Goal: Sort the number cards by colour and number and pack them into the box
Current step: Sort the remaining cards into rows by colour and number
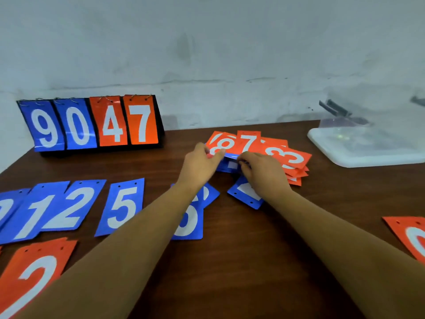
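Observation:
A mixed pile of cards point(259, 148) lies at the table's far middle, orange 8, 7 and 3 on top, blue ones beneath. My left hand point(202, 161) holds the pile's left edge by the orange 8. My right hand point(262, 171) pinches blue cards at the pile's front. A loose blue card point(243, 194) lies under my right wrist. Blue cards 1 point(34, 215), 2 point(76, 208), 5 point(124, 207) and 6 point(190, 222) lie in a row at the left. An orange 2 point(34, 275) sits at the near left. The clear box point(368, 146) stands at the far right.
A flip scoreboard point(92, 123) showing 9 0 4 7 stands at the back left against the wall. An orange card point(411, 238) lies at the right edge. Bare brown table point(241, 261) shows between my forearms.

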### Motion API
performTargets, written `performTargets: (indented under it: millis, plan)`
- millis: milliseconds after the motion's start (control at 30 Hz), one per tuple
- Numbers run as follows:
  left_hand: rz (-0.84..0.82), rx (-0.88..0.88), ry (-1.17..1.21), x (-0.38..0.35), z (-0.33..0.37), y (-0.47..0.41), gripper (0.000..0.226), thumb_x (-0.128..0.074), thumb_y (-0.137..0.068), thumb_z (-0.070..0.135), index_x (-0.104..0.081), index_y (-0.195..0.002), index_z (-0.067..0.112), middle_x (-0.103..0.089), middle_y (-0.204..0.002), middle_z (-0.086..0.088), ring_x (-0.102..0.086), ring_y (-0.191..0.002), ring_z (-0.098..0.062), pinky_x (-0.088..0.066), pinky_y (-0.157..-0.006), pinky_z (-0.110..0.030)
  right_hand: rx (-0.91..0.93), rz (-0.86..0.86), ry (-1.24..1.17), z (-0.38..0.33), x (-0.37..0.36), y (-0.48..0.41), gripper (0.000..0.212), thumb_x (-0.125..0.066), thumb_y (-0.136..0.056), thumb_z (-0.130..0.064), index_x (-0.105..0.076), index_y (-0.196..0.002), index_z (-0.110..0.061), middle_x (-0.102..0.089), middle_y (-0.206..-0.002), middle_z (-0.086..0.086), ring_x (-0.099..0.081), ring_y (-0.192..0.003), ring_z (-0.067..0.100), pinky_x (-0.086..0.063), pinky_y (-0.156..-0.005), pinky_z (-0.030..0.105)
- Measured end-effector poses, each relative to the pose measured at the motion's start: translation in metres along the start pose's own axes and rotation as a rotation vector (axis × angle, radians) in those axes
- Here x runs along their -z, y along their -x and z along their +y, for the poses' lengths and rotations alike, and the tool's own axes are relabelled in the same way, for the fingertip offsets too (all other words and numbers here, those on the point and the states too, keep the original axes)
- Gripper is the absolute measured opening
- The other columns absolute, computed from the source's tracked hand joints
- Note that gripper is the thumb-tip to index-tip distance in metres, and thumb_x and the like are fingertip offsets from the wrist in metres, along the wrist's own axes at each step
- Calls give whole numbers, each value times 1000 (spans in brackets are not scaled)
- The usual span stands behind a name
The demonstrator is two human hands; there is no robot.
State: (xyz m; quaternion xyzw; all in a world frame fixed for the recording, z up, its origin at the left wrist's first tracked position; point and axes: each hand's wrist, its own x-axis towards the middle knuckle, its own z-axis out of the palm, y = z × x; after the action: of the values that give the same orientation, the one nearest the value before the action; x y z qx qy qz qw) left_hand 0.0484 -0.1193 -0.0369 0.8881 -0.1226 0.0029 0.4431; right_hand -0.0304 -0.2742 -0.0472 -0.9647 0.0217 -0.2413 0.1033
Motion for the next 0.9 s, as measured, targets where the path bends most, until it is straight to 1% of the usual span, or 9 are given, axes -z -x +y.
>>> performTargets:
  millis: [100, 167, 267, 400, 500, 567, 633, 800, 900]
  plan:
    - [-74, 246, 559, -3, 11, 3, 17, -64, -93, 22, -54, -96, 9, -69, -108, -18, -72, -84, -26, -62, -72, -33, 56, 43, -109, -4, 2, 6, 23, -54, -98, -19, -69, -114, -13, -71, -107, 7, -64, -95, 28, -50, -85, 44]
    - [-52, 290, 708, 2, 17, 8, 15, -56, -94, 1, -55, -108, -3, -65, -110, -23, -71, -81, -25, -61, -63, -25, 96, 7, -199, -7, 3, 10, 21, -60, -95, -18, -71, -112, -13, -71, -111, 6, -64, -102, 24, -50, -91, 44]
    - [70, 252, 625, 16, 16, 12, 20, -55, -92, 0, -58, -112, 3, -65, -107, -16, -70, -86, -23, -60, -64, -26, 55, 5, -295, -9, 8, 18, 27, -63, -93, -28, -69, -117, -16, -64, -123, 2, -55, -117, 19, -43, -103, 39]
    - [91, 123, 538, 52, 12, 31, 18, -54, -91, 6, -66, -103, 12, -71, -102, -3, -67, -83, -15, -54, -63, -27, -158, 193, -426, -20, 33, 20, 42, -63, -91, -37, -59, -126, -15, -56, -129, 0, -48, -120, 16, -40, -104, 33]
    - [-28, 48, 529, 72, 9, 54, 17, -56, -93, 10, -68, -104, 17, -73, -101, -3, -70, -90, -18, -55, -68, -32, -343, 15, -717, -39, 57, 22, 46, -69, -87, -41, -57, -126, -18, -62, -117, -5, -59, -103, 8, -47, -80, 19]
    - [-62, 62, 554, 78, 6, 69, 15, -61, -93, 14, -67, -106, 17, -73, -102, -6, -72, -93, -22, -59, -73, -38, -411, -152, -895, -54, 62, 28, 32, -72, -87, -32, -61, -111, -15, -66, -100, -4, -63, -88, 6, -46, -59, 10]
    - [-28, 129, 644, 80, 2, 82, 15, -66, -92, 22, -66, -106, 16, -74, -103, -7, -73, -92, -22, -59, -77, -40, -466, -184, -1007, -67, 57, 36, 20, -73, -87, -23, -61, -101, -16, -64, -94, -8, -59, -80, -1, -44, -53, 5]
    - [-158, 259, 749, 72, -19, 111, 19, -62, -95, 21, -68, -109, 11, -77, -97, -5, -74, -89, -24, -59, -79, -41, -579, -25, -1146, -88, 39, 50, 11, -66, -92, -17, -56, -90, -20, -56, -79, -17, -55, -69, -3, -43, -46, 6]
    - [-108, 215, 663, 70, -29, 116, 21, -68, -91, 25, -67, -110, 17, -77, -99, -1, -75, -85, -19, -61, -73, -38, -592, 7, -1068, -94, 25, 53, 11, -65, -93, -23, -58, -91, -15, -64, -86, -7, -64, -83, 7, -52, -59, 19]
